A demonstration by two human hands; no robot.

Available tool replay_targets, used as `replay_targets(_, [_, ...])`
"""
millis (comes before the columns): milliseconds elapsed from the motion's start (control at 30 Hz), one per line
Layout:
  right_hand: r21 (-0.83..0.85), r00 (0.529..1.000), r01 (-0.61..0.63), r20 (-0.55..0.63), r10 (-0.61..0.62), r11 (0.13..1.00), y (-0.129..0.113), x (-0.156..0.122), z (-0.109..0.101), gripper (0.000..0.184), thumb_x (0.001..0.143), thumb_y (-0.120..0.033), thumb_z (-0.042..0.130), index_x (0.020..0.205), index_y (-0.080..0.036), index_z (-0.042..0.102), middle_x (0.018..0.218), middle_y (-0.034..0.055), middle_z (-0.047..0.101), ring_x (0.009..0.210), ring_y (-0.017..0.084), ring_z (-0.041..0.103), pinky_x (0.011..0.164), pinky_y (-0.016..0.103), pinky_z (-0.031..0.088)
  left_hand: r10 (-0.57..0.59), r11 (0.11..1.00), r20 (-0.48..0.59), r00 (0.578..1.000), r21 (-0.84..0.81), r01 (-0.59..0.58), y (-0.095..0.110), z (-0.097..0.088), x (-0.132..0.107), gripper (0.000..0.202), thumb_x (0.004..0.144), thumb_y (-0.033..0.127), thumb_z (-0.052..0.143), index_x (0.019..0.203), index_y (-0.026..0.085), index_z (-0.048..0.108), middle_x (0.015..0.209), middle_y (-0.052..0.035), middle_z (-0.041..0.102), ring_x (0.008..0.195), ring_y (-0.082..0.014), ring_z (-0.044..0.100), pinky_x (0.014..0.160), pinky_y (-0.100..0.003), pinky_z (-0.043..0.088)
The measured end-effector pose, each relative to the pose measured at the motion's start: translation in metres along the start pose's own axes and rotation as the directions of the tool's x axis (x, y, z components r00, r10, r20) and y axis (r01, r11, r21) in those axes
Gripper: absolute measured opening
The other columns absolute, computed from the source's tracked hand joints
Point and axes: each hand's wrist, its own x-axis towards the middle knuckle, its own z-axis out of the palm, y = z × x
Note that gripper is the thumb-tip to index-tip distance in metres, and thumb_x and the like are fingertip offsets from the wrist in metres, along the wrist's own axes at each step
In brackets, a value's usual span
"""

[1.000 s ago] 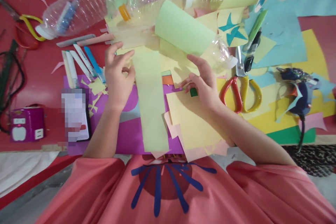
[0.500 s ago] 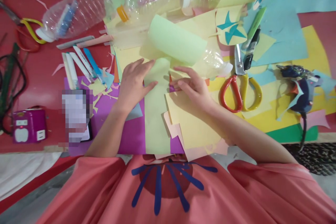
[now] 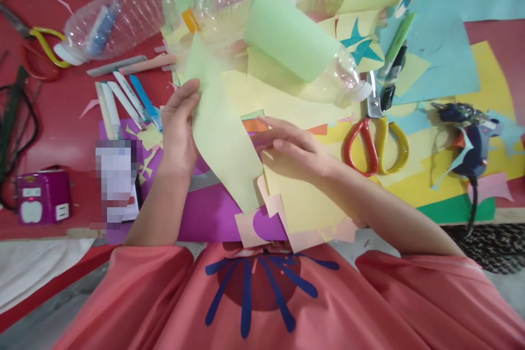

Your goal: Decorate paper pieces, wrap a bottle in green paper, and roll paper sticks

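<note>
My left hand point(image 3: 182, 123) is closed on the left edge of a long pale green paper strip point(image 3: 221, 136), which is lifted and tilted. My right hand point(image 3: 295, 145) hovers to the right of the strip with its fingers stretched out, over the edge of a yellow paper sheet point(image 3: 315, 197), holding nothing. Beyond both hands lies a clear plastic bottle point(image 3: 348, 74) with a green paper sleeve point(image 3: 291, 35) wrapped around it, its white cap pointing right. Purple paper point(image 3: 209, 210) shows beneath the strip.
Scissors point(image 3: 373, 145) with red and yellow handles and a hot glue gun point(image 3: 470, 142) lie at the right. Markers point(image 3: 125, 95), a phone point(image 3: 118, 180) and a purple power adapter point(image 3: 44, 197) are at the left. More clear bottles point(image 3: 118, 16) lie along the back.
My left hand has taken hold of the pale green strip, lifting it and moving left. The green-sleeved bottle has shifted to the right and away. My right hand has barely moved.
</note>
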Motion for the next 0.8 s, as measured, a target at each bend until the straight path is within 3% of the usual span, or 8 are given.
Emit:
replay_targets(200, [0.169, 0.947, -0.183, 0.296, 0.128, 0.968, -0.007, 0.002, -0.005, 0.028, 0.087, -0.026, 0.055, 0.11, -0.02, 0.071, 0.08, 0.0002, 0.068, 0.073, 0.01, 0.063, 0.072, 0.024, 0.055, 0.05, 0.998, -0.073, 0.996, 0.047, -0.047, 0.006, 0.003, -0.004, 0.058, 0.071, 0.042, 0.076, 0.124, 0.032, 0.056, 0.14, 0.0085, 0.055, 0.134, -0.0244, 0.048, 0.118, -0.046, 0.036])
replay_targets(333, [0.119, 0.845, -0.278, 0.502, 0.184, 0.953, -0.016, 0.004, -0.013, 0.031, 0.083, -0.018, 0.053, 0.108, -0.019, 0.072, 0.092, 0.0017, 0.073, 0.068, 0.008, 0.061, 0.061, 0.019, 0.055, 0.088, 0.996, -0.092, 0.992, 0.005, -0.088, 0.003, -0.003, 0.001, 0.063, 0.068, 0.037, 0.078, 0.125, 0.038, 0.052, 0.136, 0.0134, 0.057, 0.131, -0.0216, 0.051, 0.118, -0.043, 0.037])
replay_targets(400, [0.086, 0.837, -0.262, 0.515, 0.182, 0.961, -0.016, 0.004, -0.015, 0.029, 0.078, -0.014, 0.052, 0.097, -0.019, 0.075, 0.095, 0.0022, 0.074, 0.066, 0.008, 0.06, 0.057, 0.019, 0.053, 0.091, 0.996, -0.086, 0.992, -0.016, -0.093, -0.002, -0.006, 0.005, 0.064, 0.066, 0.034, 0.079, 0.123, 0.039, 0.052, 0.134, 0.0146, 0.058, 0.129, -0.0223, 0.052, 0.116, -0.046, 0.039])
replay_targets(467, [0.077, 0.885, -0.239, 0.428, 0.185, 0.968, -0.014, 0.003, -0.013, 0.025, 0.074, -0.012, 0.05, 0.081, -0.018, 0.074, 0.084, 0.0017, 0.073, 0.063, 0.008, 0.06, 0.055, 0.019, 0.052, 0.113, 0.994, -0.032, 0.993, 0.009, -0.112, -0.007, -0.008, 0.008, 0.066, 0.066, 0.036, 0.08, 0.125, 0.038, 0.05, 0.135, 0.0147, 0.056, 0.129, -0.0243, 0.051, 0.114, -0.049, 0.04])
replay_targets(567, [0.094, 0.982, -0.185, 0.052, 0.181, 0.978, -0.009, 0.002, -0.007, 0.017, 0.073, -0.012, 0.047, 0.067, -0.019, 0.061, 0.075, 0.0015, 0.069, 0.059, 0.009, 0.062, 0.049, 0.019, 0.048, 0.166, 0.984, 0.042, 0.985, 0.054, -0.168, -0.01, -0.006, 0.009, 0.065, 0.066, 0.042, 0.081, 0.124, 0.037, 0.052, 0.132, 0.0139, 0.059, 0.125, -0.0257, 0.053, 0.112, -0.052, 0.042])
replay_targets(667, [-0.038, 0.941, -0.059, -0.336, 0.043, 0.998, -0.006, 0.003, -0.004, 0.018, 0.077, -0.013, 0.047, 0.085, -0.022, 0.059, 0.103, 0.0043, 0.069, 0.081, 0.013, 0.07, 0.057, 0.022, 0.053, 0.169, 0.985, 0.037, 0.985, 0.041, -0.17, -0.005, 0.003, 0.003, 0.049, 0.065, 0.043, 0.082, 0.109, 0.035, 0.062, 0.118, 0.0094, 0.067, 0.11, -0.0257, 0.062, 0.101, -0.051, 0.049])
replay_targets(733, [-0.185, 0.903, -0.005, -0.424, -0.075, 0.983, -0.004, 0.005, -0.004, 0.028, 0.08, -0.015, 0.047, 0.104, -0.025, 0.058, 0.123, 0.0058, 0.062, 0.102, 0.017, 0.068, 0.069, 0.028, 0.057, 0.148, 0.987, 0.055, 0.988, 0.06, -0.151, 0.0, 0.011, -0.003, 0.039, 0.071, 0.046, 0.076, 0.106, 0.033, 0.064, 0.109, 0.0043, 0.069, 0.1, -0.0248, 0.066, 0.094, -0.05, 0.053])
replay_targets(800, [-0.334, 0.91, 0.015, -0.387, -0.152, 0.942, -0.001, 0.006, -0.005, 0.036, 0.083, -0.016, 0.046, 0.117, -0.027, 0.055, 0.131, 0.0073, 0.058, 0.114, 0.021, 0.063, 0.083, 0.036, 0.058, 0.073, 0.991, 0.126, 0.989, 0.105, -0.086, 0.003, 0.02, -0.011, 0.04, 0.075, 0.046, 0.072, 0.112, 0.034, 0.062, 0.113, 0.0008, 0.068, 0.099, -0.0253, 0.068, 0.09, -0.049, 0.056])
